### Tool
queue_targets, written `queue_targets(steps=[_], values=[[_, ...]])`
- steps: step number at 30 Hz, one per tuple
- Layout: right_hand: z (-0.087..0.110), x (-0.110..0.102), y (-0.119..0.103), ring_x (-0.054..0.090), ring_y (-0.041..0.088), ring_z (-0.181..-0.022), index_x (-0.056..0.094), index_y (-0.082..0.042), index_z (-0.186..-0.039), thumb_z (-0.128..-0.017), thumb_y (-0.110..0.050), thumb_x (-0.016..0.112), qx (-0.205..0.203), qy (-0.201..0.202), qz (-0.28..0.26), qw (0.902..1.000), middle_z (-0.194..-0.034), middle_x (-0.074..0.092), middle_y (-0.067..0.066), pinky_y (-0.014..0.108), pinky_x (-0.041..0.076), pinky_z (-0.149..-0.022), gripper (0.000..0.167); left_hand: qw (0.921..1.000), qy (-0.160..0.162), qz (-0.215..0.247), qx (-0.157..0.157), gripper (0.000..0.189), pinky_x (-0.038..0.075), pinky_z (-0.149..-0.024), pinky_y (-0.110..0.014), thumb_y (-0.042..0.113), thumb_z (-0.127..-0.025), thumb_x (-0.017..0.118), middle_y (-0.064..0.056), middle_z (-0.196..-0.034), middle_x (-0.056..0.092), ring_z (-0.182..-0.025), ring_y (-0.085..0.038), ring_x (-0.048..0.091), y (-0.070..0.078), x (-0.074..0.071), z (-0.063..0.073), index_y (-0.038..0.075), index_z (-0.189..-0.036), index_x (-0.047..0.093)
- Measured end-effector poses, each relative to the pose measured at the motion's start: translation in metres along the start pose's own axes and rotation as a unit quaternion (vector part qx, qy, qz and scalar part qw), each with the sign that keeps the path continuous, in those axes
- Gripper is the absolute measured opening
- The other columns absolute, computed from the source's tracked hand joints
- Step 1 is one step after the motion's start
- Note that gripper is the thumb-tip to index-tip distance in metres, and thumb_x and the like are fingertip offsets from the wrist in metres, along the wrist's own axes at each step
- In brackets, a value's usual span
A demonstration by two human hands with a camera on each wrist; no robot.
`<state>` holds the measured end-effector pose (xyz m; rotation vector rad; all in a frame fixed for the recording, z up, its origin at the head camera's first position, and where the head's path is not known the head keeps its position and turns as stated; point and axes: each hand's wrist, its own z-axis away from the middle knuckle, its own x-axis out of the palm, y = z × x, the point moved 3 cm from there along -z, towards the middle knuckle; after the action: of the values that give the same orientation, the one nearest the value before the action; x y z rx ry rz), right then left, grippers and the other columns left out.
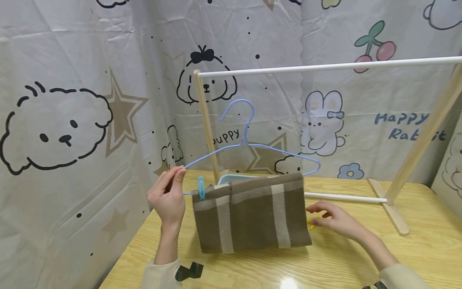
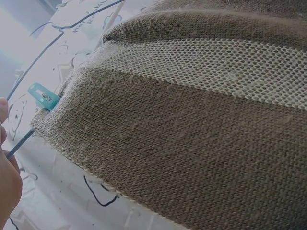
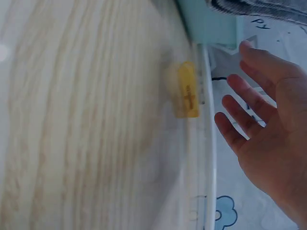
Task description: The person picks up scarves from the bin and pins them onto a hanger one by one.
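Observation:
My left hand (image 1: 167, 194) pinches the left corner of a blue wire hanger (image 1: 285, 151), holding it up over the table. Draped across the hanger's lower bar is a brown knitted cloth (image 1: 252, 216) with pale stripes. A teal clothespin (image 1: 201, 188) clips the cloth near its left end; the left wrist view shows that clothespin (image 2: 44, 97) close up. To the right of the cloth, my right hand (image 1: 337, 218) reaches low with its fingers apart. On the tabletop near those fingers lies a yellow clothespin (image 3: 188, 91), not touched by them in the right wrist view.
Behind the cloth stands a drying rack with a white top rod (image 1: 325, 67), wooden posts (image 1: 426, 128) and a white lower rod (image 1: 346, 197). A light blue basket (image 1: 234, 178) is partly hidden behind the cloth. Printed curtains (image 1: 72, 200) surround the wooden table (image 1: 361, 265).

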<state>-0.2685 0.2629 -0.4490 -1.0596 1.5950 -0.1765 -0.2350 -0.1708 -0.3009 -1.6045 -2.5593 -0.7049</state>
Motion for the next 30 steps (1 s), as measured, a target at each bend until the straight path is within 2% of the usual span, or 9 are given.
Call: queue_targets(steps=[3,6,10,13,16,18,25,30], values=[[-0.001,0.003,0.007,0.059,0.006,-0.106,0.068,-0.016,-0.116,-0.088,-0.023,0.076,0.004,-0.011,0.011,0.9999,-0.114,0.068,0.003,0.031,0.053,-0.084,0.030,1.0000,0.001,-0.001,0.001,0.007,0.030,-0.050,-0.014,-0.009,-0.078,0.077,-0.014,-0.061,0.058,-0.053,-0.001,0.037,0.000,0.000,0.001,-0.008,-0.085,0.076],[-0.002,0.005,0.014,0.059,0.006,-0.108,0.068,-0.015,-0.116,-0.086,-0.025,0.078,0.010,-0.021,0.013,0.9997,-0.115,0.067,0.003,0.033,0.052,-0.087,0.034,1.0000,0.002,-0.002,0.001,0.007,0.030,-0.050,-0.014,-0.008,-0.078,0.078,-0.013,-0.061,0.059,-0.053,-0.001,0.037,-0.001,0.000,0.001,-0.008,-0.085,0.076],[-0.004,0.010,0.021,0.061,0.017,-0.103,0.067,-0.007,-0.116,-0.082,-0.024,0.081,-0.005,-0.043,0.016,0.9990,-0.113,0.065,0.009,0.034,0.053,-0.086,0.041,1.0000,0.002,-0.003,0.005,0.007,0.030,-0.050,-0.014,-0.008,-0.078,0.078,-0.012,-0.061,0.059,-0.052,-0.001,0.036,-0.001,0.000,0.002,-0.008,-0.085,0.076],[-0.005,0.014,0.023,0.056,0.021,-0.098,0.069,-0.005,-0.114,-0.079,-0.025,0.083,-0.025,-0.053,0.053,0.9968,-0.109,0.064,0.007,0.031,0.049,-0.083,0.043,0.9999,0.002,-0.004,0.009,0.007,0.029,-0.050,-0.014,-0.008,-0.078,0.078,-0.015,-0.060,0.058,-0.052,-0.001,0.035,-0.001,0.001,0.002,-0.008,-0.085,0.076],[-0.004,0.018,0.022,0.049,0.015,-0.093,0.072,-0.009,-0.108,-0.075,-0.024,0.084,-0.046,-0.050,0.103,0.9924,-0.103,0.063,0.002,0.030,0.041,-0.079,0.038,0.9999,0.001,-0.004,0.013,0.008,0.029,-0.050,-0.014,-0.010,-0.077,0.078,-0.016,-0.060,0.057,-0.052,-0.001,0.036,-0.001,0.001,0.002,-0.007,-0.085,0.076],[-0.004,0.018,0.020,0.047,0.012,-0.091,0.074,-0.012,-0.104,-0.075,-0.022,0.084,-0.050,-0.047,0.118,0.9906,-0.099,0.062,-0.002,0.029,0.040,-0.078,0.033,0.9999,0.000,-0.003,0.015,0.008,0.030,-0.050,-0.014,-0.010,-0.077,0.078,-0.015,-0.060,0.057,-0.052,-0.001,0.036,-0.001,0.002,0.002,-0.007,-0.085,0.076],[-0.005,0.015,0.017,0.051,0.016,-0.092,0.073,-0.013,-0.104,-0.076,-0.022,0.084,-0.027,-0.044,0.099,0.9938,-0.099,0.065,-0.003,0.030,0.043,-0.079,0.031,0.9998,-0.003,-0.003,0.017,0.007,0.030,-0.051,-0.015,-0.007,-0.078,0.078,-0.012,-0.060,0.056,-0.053,-0.001,0.037,-0.001,0.002,0.003,-0.007,-0.085,0.077],[-0.005,0.010,0.011,0.057,0.017,-0.093,0.072,-0.011,-0.105,-0.076,-0.020,0.085,-0.040,-0.013,0.088,0.9953,-0.099,0.067,-0.002,0.033,0.048,-0.082,0.032,0.9998,-0.003,-0.004,0.017,0.007,0.030,-0.051,-0.014,-0.006,-0.078,0.079,-0.011,-0.059,0.056,-0.053,-0.001,0.037,-0.001,0.002,0.003,-0.007,-0.085,0.077]])
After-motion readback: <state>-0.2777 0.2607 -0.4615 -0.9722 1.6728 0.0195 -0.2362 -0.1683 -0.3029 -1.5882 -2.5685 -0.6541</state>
